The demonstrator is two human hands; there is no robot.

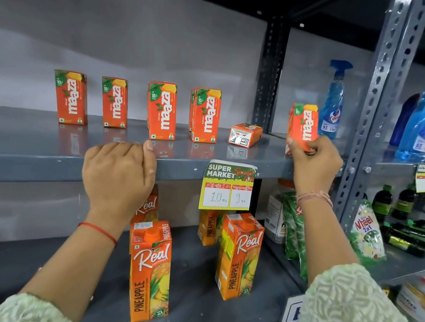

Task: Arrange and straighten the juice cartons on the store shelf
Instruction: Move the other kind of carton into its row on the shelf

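Note:
Several small orange Maaza cartons [161, 110] stand upright in a spaced row on the grey upper shelf [43, 153]. One Maaza carton [245, 135] lies on its side near the right end of the row. My right hand [315, 161] grips the lower part of another upright Maaza carton [304, 122] at the shelf's right end. My left hand [119, 175] is closed in a loose fist with nothing in it, resting against the shelf's front edge. Tall Real pineapple cartons [150, 272] stand on the lower shelf.
A price tag [228, 186] hangs from the upper shelf's edge. A perforated metal upright [378, 102] borders the right side. Beyond it stand blue spray bottles [333, 101], dark bottles [383, 201] and a detergent pack [368, 231]. Green packets [292, 226] lean beside the Real cartons.

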